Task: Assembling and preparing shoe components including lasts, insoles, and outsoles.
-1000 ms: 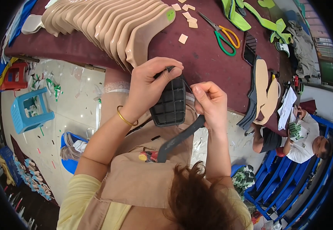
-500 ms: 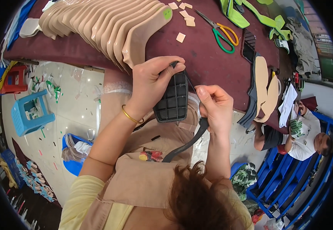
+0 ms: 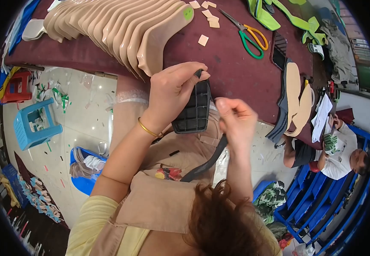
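My left hand [image 3: 170,91] pinches the top of a black platform piece [image 3: 192,113] with a grid of ribs on its face, held upright above my lap. It looks like a hollow shoe platform. Close to its right side, my right hand [image 3: 236,123] is closed on a long dark strip [image 3: 208,166], which hangs from below the hand and curves down onto my apron [image 3: 159,196]. Part of the strip runs up along the platform piece's right edge. My right fingers are slightly blurred, and the left fingertips hide the piece's upper end.
A row of glossy beige shoe-shaped pieces [image 3: 150,51] stands on the dark red table [image 3: 210,47]. Scissors [image 3: 249,36], small beige squares [image 3: 203,40], a phone [image 3: 278,51] and beige insoles [image 3: 293,85] lie there. A blue stool [image 3: 35,123] is at left; a co-worker [image 3: 338,149] sits at right.
My right hand has shifted slightly downward and its fingers have curled more. The platform piece stays in my left hand, tilted a little differently.
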Action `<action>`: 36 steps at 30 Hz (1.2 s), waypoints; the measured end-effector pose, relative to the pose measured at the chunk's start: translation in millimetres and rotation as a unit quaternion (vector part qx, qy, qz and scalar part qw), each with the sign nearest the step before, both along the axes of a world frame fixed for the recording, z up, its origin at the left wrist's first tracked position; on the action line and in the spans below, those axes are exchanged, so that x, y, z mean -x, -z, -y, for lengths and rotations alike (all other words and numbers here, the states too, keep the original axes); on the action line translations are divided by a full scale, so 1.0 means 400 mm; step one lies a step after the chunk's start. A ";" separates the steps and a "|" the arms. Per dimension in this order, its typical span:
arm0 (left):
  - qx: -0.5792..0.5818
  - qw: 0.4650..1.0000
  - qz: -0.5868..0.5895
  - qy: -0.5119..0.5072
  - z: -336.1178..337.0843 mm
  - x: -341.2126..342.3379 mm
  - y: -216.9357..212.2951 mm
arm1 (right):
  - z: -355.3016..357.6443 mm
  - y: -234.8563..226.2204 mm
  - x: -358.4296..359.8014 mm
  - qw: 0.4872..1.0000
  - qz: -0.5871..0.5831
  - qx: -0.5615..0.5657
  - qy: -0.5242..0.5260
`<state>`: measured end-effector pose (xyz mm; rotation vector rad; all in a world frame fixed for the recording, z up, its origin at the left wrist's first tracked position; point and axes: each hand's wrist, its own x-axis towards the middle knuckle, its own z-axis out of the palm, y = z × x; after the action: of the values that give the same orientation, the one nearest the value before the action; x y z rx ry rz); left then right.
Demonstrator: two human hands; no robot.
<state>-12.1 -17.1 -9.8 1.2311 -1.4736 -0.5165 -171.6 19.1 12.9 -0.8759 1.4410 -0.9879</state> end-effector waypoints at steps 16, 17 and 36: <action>-0.006 1.000 -0.017 0.009 0.006 0.014 0.009 | -0.022 0.026 -0.021 0.996 0.082 -0.018 0.005; -0.011 1.000 -0.021 0.001 0.007 0.014 0.009 | -0.016 0.027 -0.025 0.998 0.054 0.000 -0.021; -0.188 0.946 -0.137 0.228 -0.013 -0.008 0.024 | 0.073 0.038 0.048 0.908 -0.182 0.077 -0.370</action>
<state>-9.0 -11.8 -19.5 1.0428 -1.4571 -1.2786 -190.8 -10.0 -2.3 -1.6345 1.1656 -0.3678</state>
